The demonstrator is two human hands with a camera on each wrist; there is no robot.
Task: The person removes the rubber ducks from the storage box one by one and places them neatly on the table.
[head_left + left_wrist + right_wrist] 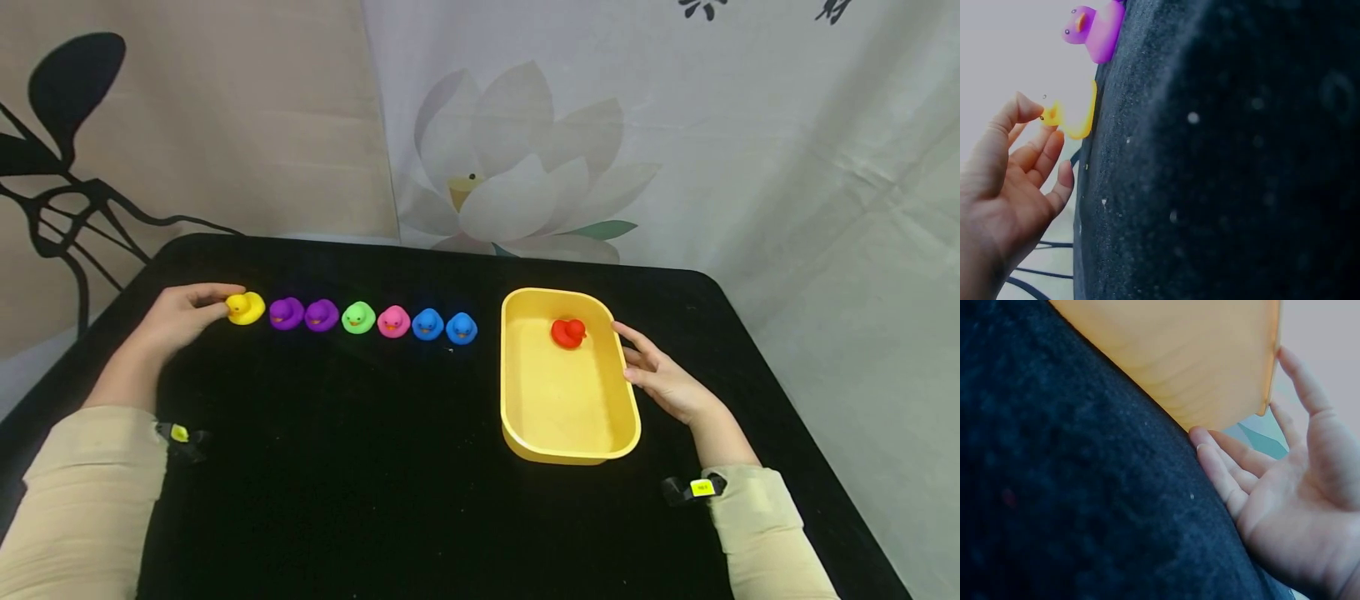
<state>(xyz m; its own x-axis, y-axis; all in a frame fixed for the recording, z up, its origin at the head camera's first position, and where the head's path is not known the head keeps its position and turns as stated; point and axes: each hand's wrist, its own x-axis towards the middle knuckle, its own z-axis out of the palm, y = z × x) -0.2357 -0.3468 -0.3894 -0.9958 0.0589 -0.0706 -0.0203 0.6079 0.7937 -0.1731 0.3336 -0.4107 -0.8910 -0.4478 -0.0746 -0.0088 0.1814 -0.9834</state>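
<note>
At the left end of a row of rubber ducks, my left hand point(177, 319) pinches a yellow rubber duck point(246, 308) between thumb and fingers. The left wrist view shows the fingertips at the duck's head point(1051, 114). Beside it in the row stand two purple ducks point(303, 315), then a green duck point(358, 317), a pink duck point(393, 322) and two blue ducks point(444, 326). My right hand point(663, 379) touches the right side of a yellow tub point(570, 417) with extended fingers. Inside the tub, toward its far end, sits a red duck point(567, 333).
The black-covered table point(337, 467) runs under everything. Behind its far edge hangs a pale curtain point(300, 108) printed with a lotus and dark plant shapes. Each wrist wears a dark strap with a yellow tag point(702, 487).
</note>
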